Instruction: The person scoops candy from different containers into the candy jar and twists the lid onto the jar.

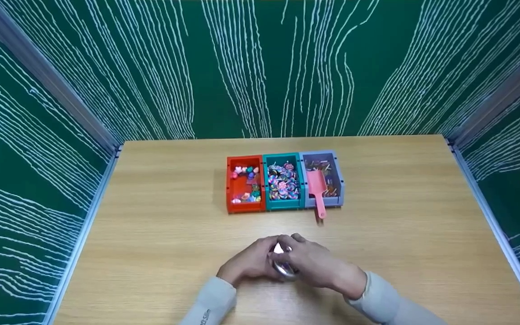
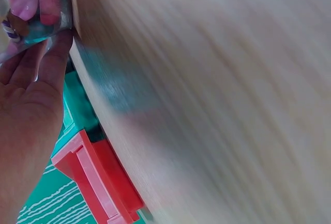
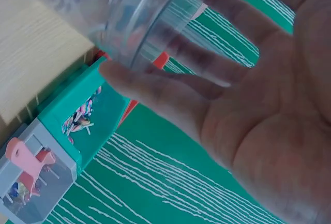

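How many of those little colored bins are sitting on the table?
3, side by side in a row at the middle of the table: the red bin on the left, the teal bin in the middle, the grey bin on the right, with a pink scoop in it.

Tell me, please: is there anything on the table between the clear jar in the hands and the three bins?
Nothing visible. The left hand and right hand hold the clear jar; only bare table lies before the red bin, teal bin and grey bin, apart from the pink scoop handle overhanging the grey bin.
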{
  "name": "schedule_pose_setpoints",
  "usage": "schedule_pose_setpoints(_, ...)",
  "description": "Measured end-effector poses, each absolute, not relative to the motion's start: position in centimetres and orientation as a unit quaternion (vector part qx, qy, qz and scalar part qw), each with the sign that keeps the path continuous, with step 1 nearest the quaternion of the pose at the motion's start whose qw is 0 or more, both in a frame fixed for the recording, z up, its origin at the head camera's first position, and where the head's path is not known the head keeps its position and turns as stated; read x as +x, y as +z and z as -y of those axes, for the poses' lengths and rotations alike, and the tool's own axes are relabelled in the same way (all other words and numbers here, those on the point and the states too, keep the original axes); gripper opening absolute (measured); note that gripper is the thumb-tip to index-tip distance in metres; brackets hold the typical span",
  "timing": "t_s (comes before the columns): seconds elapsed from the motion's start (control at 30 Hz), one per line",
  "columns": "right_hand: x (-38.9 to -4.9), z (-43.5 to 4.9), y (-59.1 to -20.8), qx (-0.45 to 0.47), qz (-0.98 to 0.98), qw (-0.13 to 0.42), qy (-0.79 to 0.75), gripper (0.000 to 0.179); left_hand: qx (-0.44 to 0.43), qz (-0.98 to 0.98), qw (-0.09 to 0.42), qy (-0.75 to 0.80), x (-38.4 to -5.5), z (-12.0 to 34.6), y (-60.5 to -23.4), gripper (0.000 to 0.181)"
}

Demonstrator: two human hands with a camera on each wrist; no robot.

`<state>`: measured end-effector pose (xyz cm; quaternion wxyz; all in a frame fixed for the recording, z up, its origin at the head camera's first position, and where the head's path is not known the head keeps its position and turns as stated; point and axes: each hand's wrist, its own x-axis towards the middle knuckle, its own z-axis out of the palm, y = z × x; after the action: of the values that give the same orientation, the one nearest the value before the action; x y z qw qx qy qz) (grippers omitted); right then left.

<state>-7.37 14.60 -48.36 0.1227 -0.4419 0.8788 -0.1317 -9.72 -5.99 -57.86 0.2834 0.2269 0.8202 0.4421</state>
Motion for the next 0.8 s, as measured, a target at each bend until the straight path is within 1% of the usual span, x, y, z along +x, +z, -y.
schedule_pose_setpoints(0.2, -7.18, -14.44, -48.25, -0.446, -0.881, 0.091, -0.133, 0.062, 0.243, -0.82, 0.268, 0.443, -9.72, 5.92, -57.84, 0.071)
schedule_pose_setpoints(0.43, -6.91, -14.2, -48.35, -0.436, -0.887, 0.086, -0.128, 0.058, 0.246, -0.822, 0.264, 0.441, -9.7, 5.94, -57.88, 0.069)
schedule_pose_setpoints(0.57, -6.76, -14.11, -48.46, -0.435, -0.89, 0.071, -0.121, 0.057, 0.247, -0.821, 0.261, 0.443, -9.7, 5.96, -57.93, 0.066)
schedule_pose_setpoints(0.8, -6.71, -13.98, -48.37, -0.415, -0.897, 0.1, -0.112, 0.057, 0.241, -0.823, 0.27, 0.438, -9.68, 5.96, -57.87, 0.075)
